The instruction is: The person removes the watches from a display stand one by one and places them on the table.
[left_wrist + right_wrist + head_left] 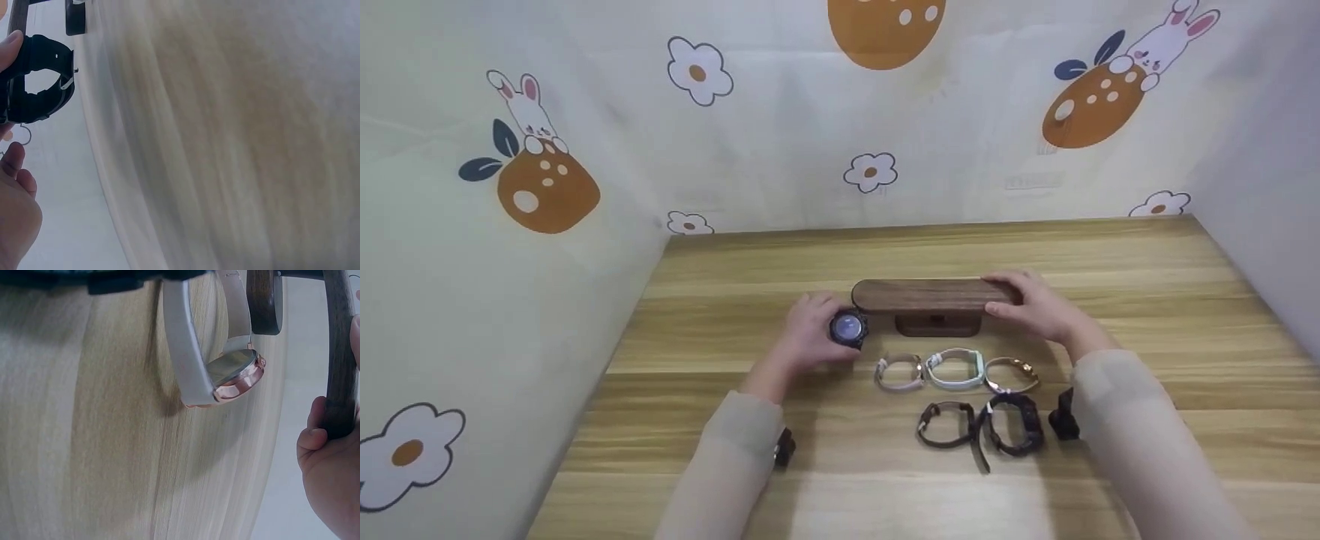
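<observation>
My left hand (811, 330) holds a black wristwatch (849, 328) at the left end of a dark wooden watch stand (934, 296). In the left wrist view, the thumb presses the strap of this watch (48, 53), its buckled band forming a loop. My right hand (1035, 304) grips the right end of the stand's long bar, with the thumb in front and fingers behind. Seen from the right wrist, fingers curl round the bar (341, 354). The stand's foot (937, 325) sits on the table below the bar.
Before the stand lie a pale-strapped watch (900, 373), a mint-green watch (956, 369) and a gold-toned watch (1011, 375). Closer to me are a dark thin-strapped watch (945, 425) and a bulky black watch (1012, 425). Patterned walls (780, 135) border the wooden table (697, 300).
</observation>
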### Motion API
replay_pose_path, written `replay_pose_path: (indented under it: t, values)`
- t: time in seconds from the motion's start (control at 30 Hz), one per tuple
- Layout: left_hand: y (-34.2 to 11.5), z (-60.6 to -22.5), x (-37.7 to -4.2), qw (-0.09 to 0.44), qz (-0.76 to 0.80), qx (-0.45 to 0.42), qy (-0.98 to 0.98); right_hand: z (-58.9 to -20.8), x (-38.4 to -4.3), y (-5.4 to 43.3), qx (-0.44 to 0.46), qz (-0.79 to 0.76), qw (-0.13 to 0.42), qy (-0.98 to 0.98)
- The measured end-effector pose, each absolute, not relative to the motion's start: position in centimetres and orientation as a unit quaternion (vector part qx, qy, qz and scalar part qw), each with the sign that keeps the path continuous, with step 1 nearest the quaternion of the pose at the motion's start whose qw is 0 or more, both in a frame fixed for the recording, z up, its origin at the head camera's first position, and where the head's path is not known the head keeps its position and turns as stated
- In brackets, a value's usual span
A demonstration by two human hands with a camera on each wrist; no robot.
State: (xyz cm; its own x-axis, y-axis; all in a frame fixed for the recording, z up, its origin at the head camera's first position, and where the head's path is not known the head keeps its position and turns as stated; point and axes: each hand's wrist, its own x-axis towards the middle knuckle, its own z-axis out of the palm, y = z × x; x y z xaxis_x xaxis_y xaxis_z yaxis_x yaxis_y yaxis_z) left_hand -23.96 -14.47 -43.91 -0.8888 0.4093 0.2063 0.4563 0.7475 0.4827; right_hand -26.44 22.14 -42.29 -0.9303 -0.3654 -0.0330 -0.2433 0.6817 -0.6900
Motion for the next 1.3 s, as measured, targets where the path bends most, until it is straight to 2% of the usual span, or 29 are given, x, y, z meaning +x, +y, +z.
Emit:
replay_pose_path:
  t: [0.67,1.3]
  values:
    - [-15.2,-45.0,-23.0,0.037,-0.248,-0.264,-0.932,-42.2,-26.4,22.1,-0.168,-0.365,0.076,0.912]
    - [-15.5,-45.2,-22.1,0.058,-0.274,-0.271,-0.921,-42.3,-26.5,22.1,-0.163,-0.363,0.089,0.913]
